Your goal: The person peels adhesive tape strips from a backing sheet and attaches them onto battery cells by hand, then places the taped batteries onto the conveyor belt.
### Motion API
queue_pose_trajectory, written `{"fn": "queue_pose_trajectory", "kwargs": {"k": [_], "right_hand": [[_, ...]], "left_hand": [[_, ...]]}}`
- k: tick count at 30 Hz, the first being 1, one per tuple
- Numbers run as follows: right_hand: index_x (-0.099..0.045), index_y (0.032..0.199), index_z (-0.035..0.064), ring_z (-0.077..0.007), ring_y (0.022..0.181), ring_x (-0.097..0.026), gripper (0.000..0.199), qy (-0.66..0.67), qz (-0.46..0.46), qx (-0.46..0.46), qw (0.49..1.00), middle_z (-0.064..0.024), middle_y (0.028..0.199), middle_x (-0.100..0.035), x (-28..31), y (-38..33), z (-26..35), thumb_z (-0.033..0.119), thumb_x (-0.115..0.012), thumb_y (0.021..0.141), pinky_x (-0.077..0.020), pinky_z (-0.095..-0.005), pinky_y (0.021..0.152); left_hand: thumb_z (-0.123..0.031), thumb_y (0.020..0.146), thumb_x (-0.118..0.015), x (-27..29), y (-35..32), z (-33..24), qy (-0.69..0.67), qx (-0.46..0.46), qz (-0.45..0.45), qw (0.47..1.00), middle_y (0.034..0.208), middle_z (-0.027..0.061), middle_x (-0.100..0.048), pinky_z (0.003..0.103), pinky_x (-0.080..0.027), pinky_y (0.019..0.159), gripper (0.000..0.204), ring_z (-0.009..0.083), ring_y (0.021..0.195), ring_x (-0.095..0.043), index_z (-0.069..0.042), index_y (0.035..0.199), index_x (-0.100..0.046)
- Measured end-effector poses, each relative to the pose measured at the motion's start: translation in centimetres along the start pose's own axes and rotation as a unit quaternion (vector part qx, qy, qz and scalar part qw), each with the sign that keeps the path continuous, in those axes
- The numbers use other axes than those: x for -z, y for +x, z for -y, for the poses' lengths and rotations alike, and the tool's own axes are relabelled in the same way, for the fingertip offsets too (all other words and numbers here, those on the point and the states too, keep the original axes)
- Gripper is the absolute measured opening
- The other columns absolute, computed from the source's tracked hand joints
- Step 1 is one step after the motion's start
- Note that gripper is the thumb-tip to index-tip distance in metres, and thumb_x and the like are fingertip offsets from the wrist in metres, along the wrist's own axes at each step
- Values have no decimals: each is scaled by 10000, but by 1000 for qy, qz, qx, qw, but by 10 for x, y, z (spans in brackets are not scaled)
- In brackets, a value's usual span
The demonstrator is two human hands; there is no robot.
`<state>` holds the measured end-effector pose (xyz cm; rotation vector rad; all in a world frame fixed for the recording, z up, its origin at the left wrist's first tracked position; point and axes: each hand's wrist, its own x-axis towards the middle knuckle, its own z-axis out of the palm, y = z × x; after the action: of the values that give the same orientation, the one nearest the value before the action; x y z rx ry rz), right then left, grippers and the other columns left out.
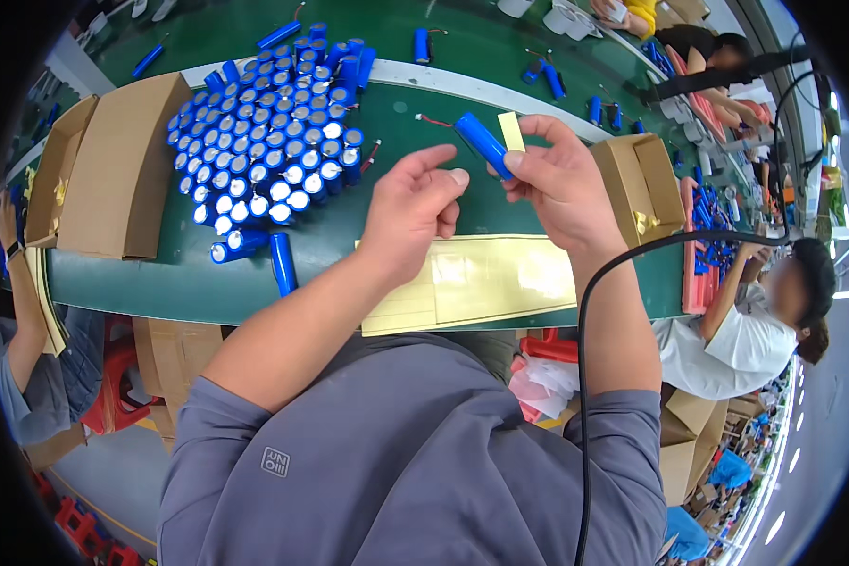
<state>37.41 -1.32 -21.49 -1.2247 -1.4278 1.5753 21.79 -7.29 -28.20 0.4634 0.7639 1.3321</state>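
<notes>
One blue battery [484,143] in right hand [558,184]

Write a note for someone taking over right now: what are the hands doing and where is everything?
Right hand: pinches a blue battery cell with a small yellow sticker against it.
Left hand: empty, fingers curled, just left of the cell.
Sheet of yellow stickers: flat on the green table, under the hands.
Cluster of blue cells: upright, far left; a few lie beside it.
Done: sticker is at the cell.
Left: whether it is pressed on, cannot tell.
</notes>
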Motion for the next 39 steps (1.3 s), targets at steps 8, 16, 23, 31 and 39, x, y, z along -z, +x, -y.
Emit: {"fn": "queue_pose_trajectory", "kwargs": {"k": [8,16,23,31,39], "right_hand": [[-425,1115,38,-138,592,-570,250,171,74,-80,979,-153,796,-629,7,-32,-7,118,-507,893,-464,-256,543],[-396,1147,45,-143,576,-578,296,180,84,-86,976,-160,785,-634,4,-41,-15,131,-521,893,-463,-252,534],[-427,1130,48,-148,592,-597,272,86,16,-94,992,-140,785,-642,3,-43,-15,133,-529,893,-468,-250,536],[-548,959,50,-115,712,-598,89,-107,-143,14,984,-34,855,-592,6,-49,-3,97,-538,885,-468,-243,617],[-589,866,3,-99,842,-536,84,-16,-46,29,998,-49,872,-593,-19,-46,-14,73,-603,822,-430,-236,751]], "left_hand": [[-74,853,-596,4,-6,-10,-87,0,150,985,718,20,-499,224,-348,472,450,88,586,-456,-44,1276,-447],[-127,878,-600,3,-8,-10,-12,10,121,993,689,16,-506,208,-339,444,308,65,543,-435,-11,1159,-550],[-151,892,-581,0,-9,-6,35,-25,65,997,667,31,-542,218,-352,429,230,77,511,-458,1,1065,-592],[-160,878,-608,-2,-8,-4,113,-54,9,992,688,43,-575,213,-379,436,230,70,508,-482,6,1037,-616],[-163,878,-607,-4,-9,2,174,-86,1,981,720,68,-614,218,-410,452,254,82,521,-511,7,1066,-617]]}}
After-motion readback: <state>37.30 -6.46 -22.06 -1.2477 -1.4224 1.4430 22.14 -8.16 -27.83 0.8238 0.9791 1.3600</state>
